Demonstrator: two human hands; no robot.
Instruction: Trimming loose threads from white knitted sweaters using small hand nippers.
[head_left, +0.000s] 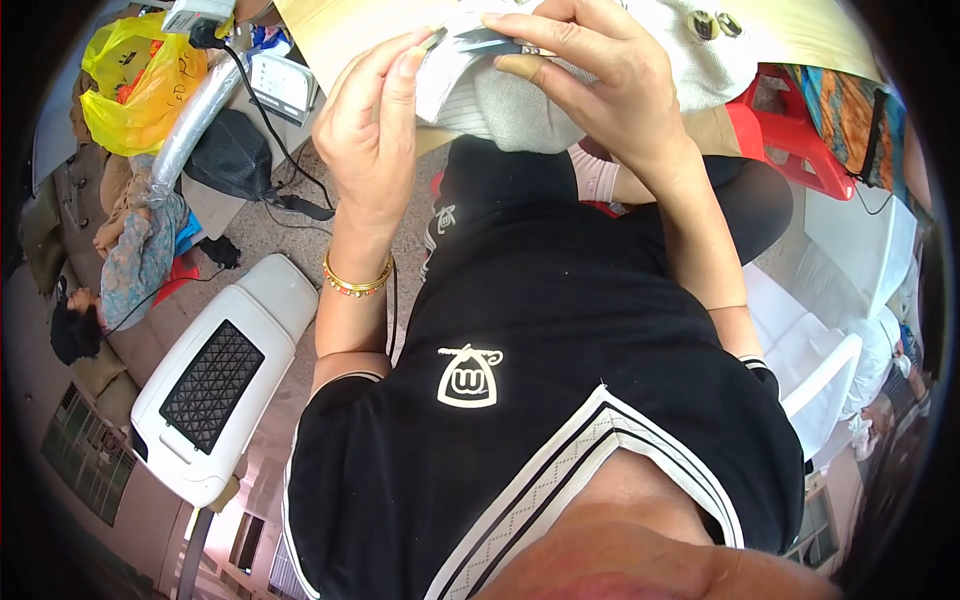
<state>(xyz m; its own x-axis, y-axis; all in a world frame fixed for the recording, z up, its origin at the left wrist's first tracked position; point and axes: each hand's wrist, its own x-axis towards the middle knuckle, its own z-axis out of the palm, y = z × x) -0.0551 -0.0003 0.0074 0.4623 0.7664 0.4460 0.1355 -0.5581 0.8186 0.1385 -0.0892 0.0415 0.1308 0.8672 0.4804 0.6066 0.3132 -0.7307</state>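
My left hand [375, 130] is closed in a pinch near the top of the view, its fingertips beside a small dark piece I cannot make out. My right hand [625, 85] holds a small dark tool [487, 43] with a flat bluish face, gripped between thumb and fingers and pointing toward my left fingertips. Below and between the hands lies a light grey knitted garment [530, 112] with a ribbed edge and a white part [434, 88] under my left fingertips. Two dark, shiny round buttons [714, 25] show to the right on the light knit.
The garment rests on a yellowish table [335, 30]. Left of it are a yellow plastic bag [130, 80], a black mesh bag [230, 155] and a black cable [262, 110]. A white chair-like unit [225, 380] stands lower left, red stools [800, 130] at right. Other people are at both sides.
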